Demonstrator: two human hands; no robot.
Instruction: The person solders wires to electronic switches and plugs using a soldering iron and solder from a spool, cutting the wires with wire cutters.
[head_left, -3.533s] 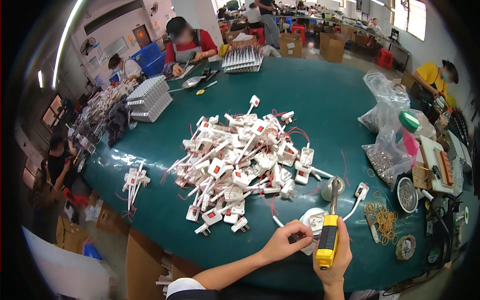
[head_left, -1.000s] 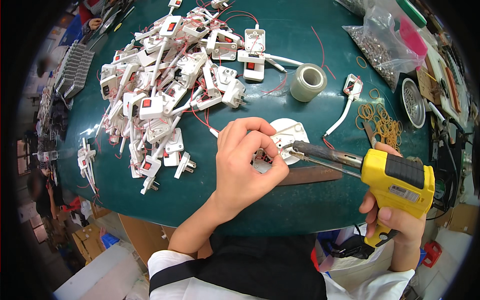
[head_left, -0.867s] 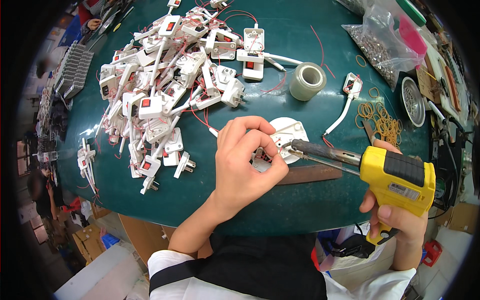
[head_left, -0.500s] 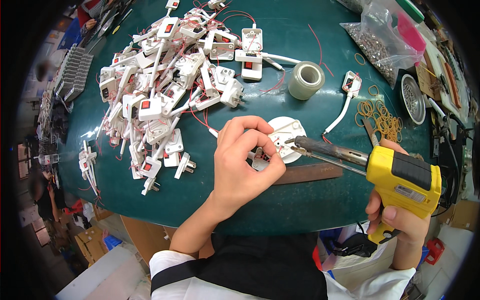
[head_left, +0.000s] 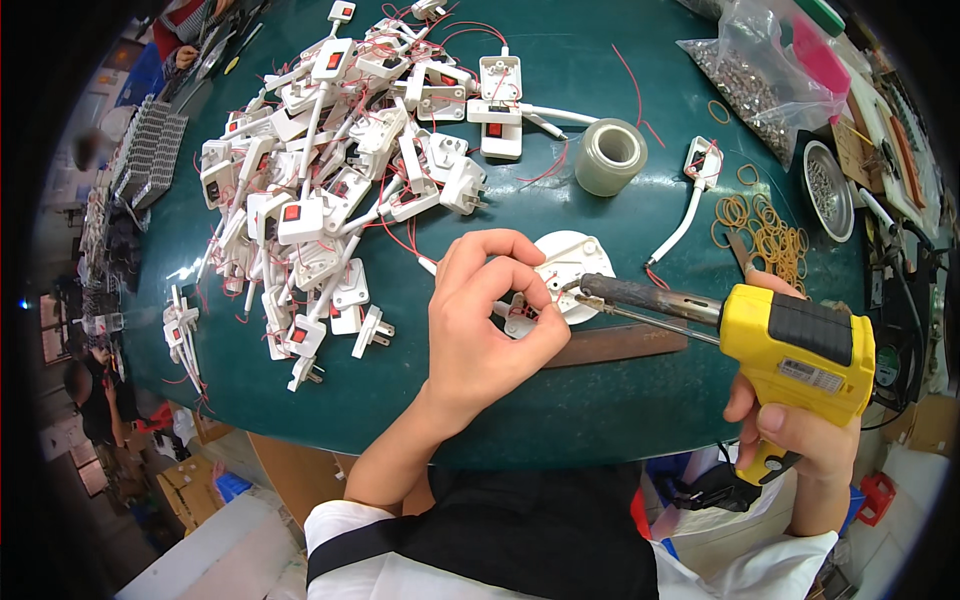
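Observation:
My right hand (head_left: 800, 425) is wrapped round the grip of a yellow and black soldering gun (head_left: 800, 345). Its dark tip reaches left onto a white round plastic part (head_left: 590, 262) lying on the table. My left hand (head_left: 495, 315) is closed, thumb and index finger pinched at the near left edge of that part. Whatever sits between those fingertips is too small to make out. Partly hidden by the fingers, a small white switch piece (head_left: 517, 318) with red wire lies beside the round part. Under the soldering tip runs a flat brown bar (head_left: 630, 345).
A large pile of white plug-and-switch assemblies (head_left: 310, 215) with red wires covers the left of the green table (head_left: 470, 420). Beyond my hands stands a glass jar-like roll (head_left: 610, 160). To the right are rubber bands (head_left: 765, 240), a metal bowl (head_left: 828, 190) and a bag of small parts (head_left: 755, 80).
The soldering gun has shifted slightly left, bringing its tip further over the round part, near my left fingertips. My left hand stays almost where it was.

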